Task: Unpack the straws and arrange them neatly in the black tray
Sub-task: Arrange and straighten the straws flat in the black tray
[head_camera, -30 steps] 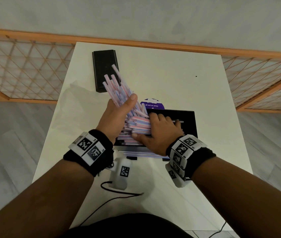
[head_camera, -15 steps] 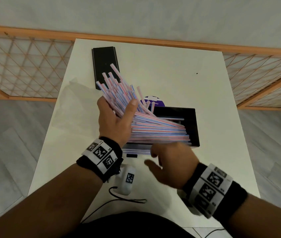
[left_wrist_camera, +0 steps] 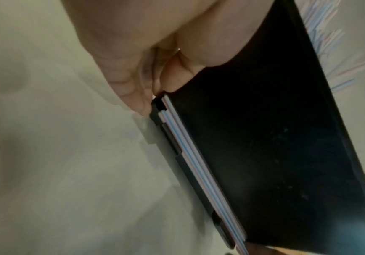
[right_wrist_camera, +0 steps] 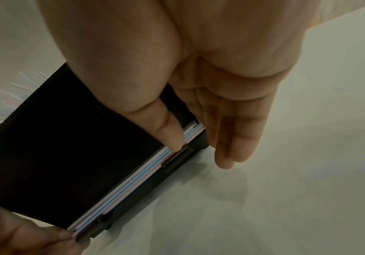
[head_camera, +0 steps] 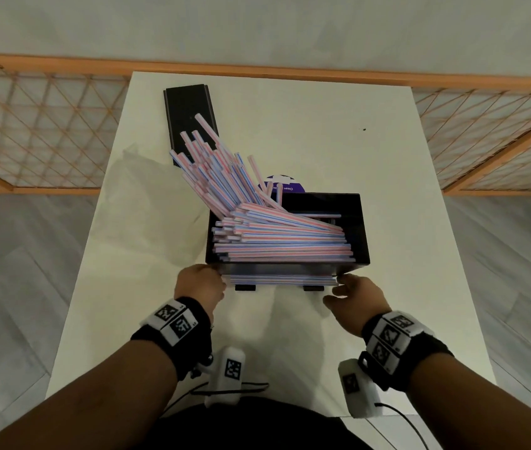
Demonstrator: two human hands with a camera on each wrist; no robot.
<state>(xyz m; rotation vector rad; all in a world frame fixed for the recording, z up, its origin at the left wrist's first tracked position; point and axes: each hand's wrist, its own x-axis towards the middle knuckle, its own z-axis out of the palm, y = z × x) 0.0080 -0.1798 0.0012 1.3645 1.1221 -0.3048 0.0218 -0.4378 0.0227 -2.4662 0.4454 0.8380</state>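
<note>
The black tray (head_camera: 364,228) stands mid-table, filled with pink and blue striped straws (head_camera: 283,241). Most lie flat along its length. One bunch (head_camera: 215,170) fans up and out over its back left corner. More straws (left_wrist_camera: 190,155) show through a slot low in the front wall. My left hand (head_camera: 200,283) is at the near left corner, thumb on the front wall (left_wrist_camera: 264,138) and curled fingertips (left_wrist_camera: 141,107) on the end. My right hand (head_camera: 350,292) is at the near right corner; its thumb (right_wrist_camera: 172,134) touches the slot straws (right_wrist_camera: 133,174) and its straight fingers (right_wrist_camera: 238,138) hang beside the tray's end.
A black lid (head_camera: 189,115) lies at the back left of the white table (head_camera: 387,157). A purple round label (head_camera: 285,185) sits behind the tray, and a clear wrapper (head_camera: 147,196) lies to the left. An orange lattice rail (head_camera: 30,131) runs behind and beside the table.
My left hand let go of the fanned bunch and dropped to the tray's near left corner. My right hand left the top of the straws and came to the near right corner.
</note>
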